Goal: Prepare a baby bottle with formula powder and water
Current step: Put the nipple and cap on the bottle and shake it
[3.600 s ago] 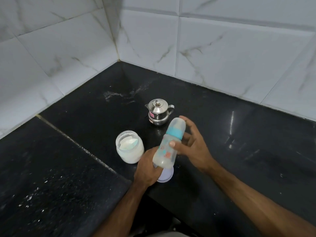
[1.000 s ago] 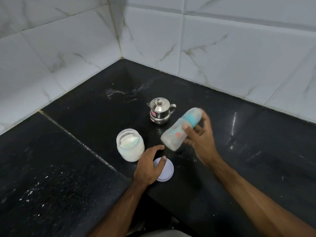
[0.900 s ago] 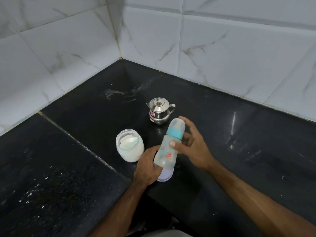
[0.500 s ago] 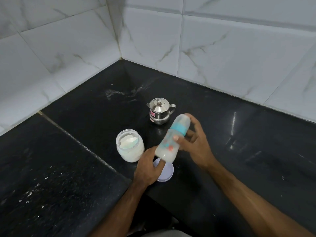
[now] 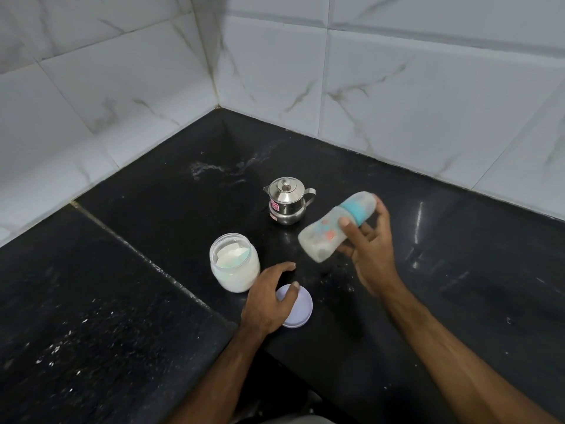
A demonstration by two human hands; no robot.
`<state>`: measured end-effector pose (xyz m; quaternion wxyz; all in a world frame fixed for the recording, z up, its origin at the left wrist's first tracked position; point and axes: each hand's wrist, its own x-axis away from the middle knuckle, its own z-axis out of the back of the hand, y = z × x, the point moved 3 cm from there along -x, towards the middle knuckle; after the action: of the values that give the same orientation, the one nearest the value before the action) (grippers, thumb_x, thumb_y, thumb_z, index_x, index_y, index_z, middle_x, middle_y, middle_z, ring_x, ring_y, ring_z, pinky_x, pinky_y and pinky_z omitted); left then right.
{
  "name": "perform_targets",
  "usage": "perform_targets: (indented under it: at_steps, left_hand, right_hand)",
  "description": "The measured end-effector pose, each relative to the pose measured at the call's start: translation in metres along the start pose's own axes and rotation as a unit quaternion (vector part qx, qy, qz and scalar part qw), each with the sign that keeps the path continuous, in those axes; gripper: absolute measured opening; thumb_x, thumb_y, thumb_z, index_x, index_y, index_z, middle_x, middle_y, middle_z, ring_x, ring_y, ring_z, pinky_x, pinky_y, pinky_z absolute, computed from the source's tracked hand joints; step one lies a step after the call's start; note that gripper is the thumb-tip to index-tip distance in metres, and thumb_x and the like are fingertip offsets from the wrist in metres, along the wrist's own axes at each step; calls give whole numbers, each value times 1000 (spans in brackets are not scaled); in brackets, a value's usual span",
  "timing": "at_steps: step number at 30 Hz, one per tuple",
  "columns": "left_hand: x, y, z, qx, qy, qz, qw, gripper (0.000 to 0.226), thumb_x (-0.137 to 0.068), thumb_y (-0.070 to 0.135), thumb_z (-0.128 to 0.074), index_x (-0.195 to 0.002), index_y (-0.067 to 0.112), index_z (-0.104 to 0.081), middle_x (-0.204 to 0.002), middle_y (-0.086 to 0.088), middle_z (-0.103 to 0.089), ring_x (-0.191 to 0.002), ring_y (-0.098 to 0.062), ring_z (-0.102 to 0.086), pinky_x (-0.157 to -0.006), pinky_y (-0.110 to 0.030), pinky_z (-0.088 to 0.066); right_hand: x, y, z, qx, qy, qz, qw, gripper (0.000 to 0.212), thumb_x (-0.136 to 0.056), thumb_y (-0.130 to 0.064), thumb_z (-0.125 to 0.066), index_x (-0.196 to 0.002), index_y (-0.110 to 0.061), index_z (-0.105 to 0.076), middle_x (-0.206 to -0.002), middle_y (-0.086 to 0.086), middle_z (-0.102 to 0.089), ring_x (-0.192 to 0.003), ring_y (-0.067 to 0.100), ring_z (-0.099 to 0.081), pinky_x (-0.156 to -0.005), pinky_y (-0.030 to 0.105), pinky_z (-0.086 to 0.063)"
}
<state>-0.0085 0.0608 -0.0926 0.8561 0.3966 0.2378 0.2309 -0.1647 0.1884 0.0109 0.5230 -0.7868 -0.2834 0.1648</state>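
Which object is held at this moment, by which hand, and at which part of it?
The right hand holds the tilted bottle at its middle, near the blue ring. The left hand holds nothing; it hovers over the lid.

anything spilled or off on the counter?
Yes. White powder flecks dot the black counter near the bottle's base, and a whitish smear sits behind the steel pot. The powder jar stands open, its lid lying flat beside it.
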Motion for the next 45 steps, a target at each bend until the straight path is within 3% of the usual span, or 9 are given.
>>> perform_targets:
  at_steps: [4,10,15,20,25,31,36,41,45]
  left_hand:
    - [-3,1,-1,49,-26,2,998,29,-87,26,-71,-114,22,-65,-108,14,-68,-101,-5,-64,-88,-24,-52]
    - [1,0,0,-3,-13,9,1000,44,-88,44,-55,-124,21,-62,-122,13,-64,-114,-2,-57,-98,-16,-43]
    - [-3,-3,-2,38,-45,29,998,32,-85,35,-70,-115,23,-65,-107,14,-68,-100,-2,-64,-84,-14,-48]
    - [0,3,0,-4,-13,11,1000,42,-88,44,-54,-123,21,-63,-122,14,-63,-114,0,-56,-98,-11,-40]
    - [-5,-14,-7,19,-88,49,995,34,-90,32,-69,-121,19,-62,-117,8,-67,-108,-10,-63,-93,-29,-52]
    - [0,4,2,2,-13,17,1000,43,-88,45,-53,-124,22,-62,-123,13,-64,-116,-2,-57,-99,-21,-45]
    - [-4,-10,-5,22,-55,33,998,41,-85,41,-70,-123,28,-60,-117,13,-66,-108,-8,-63,-91,-32,-54]
    - [0,3,1,-6,-12,21,1000,41,-88,41,-56,-124,21,-62,-123,12,-64,-114,-3,-57,-98,-21,-45]
    - [-3,-4,-1,3,-34,30,999,37,-89,44,-59,-120,25,-62,-117,14,-66,-108,-6,-61,-93,-28,-51]
  right_hand:
    - [17,12,-17,109,-140,-15,984,75,-73,-10,-74,-136,-29,-37,-123,10,-59,-105,28,-67,-72,41,-59]
    - [-4,-3,-1,-32,25,-4,999,76,-72,-22,-74,-138,-24,-36,-122,12,-60,-105,27,-67,-72,43,-59]
    - [22,15,-20,111,-160,-41,980,77,-71,-10,-74,-136,-26,-37,-121,12,-61,-105,32,-67,-71,41,-60]
    - [-5,-1,3,-10,21,-8,1000,69,-78,-17,-71,-137,-26,-36,-125,16,-58,-108,30,-66,-72,45,-59]
    - [24,18,-16,124,-151,-38,980,74,-78,1,-71,-138,-24,-36,-116,5,-64,-102,27,-68,-70,37,-59]
    - [-3,-4,8,-5,35,1,999,66,-78,-16,-69,-135,-27,-37,-120,10,-62,-104,27,-68,-70,41,-59]
    - [26,18,-14,120,-132,-36,983,71,-76,-5,-72,-133,-30,-39,-117,4,-63,-101,25,-69,-69,37,-59]
    - [2,6,5,4,19,-21,1000,83,-65,-37,-85,-134,-31,-40,-127,13,-58,-109,28,-66,-74,47,-59]
    - [16,17,-7,67,-66,-29,995,78,-73,-14,-76,-138,-27,-35,-124,14,-59,-105,27,-68,-70,43,-59]
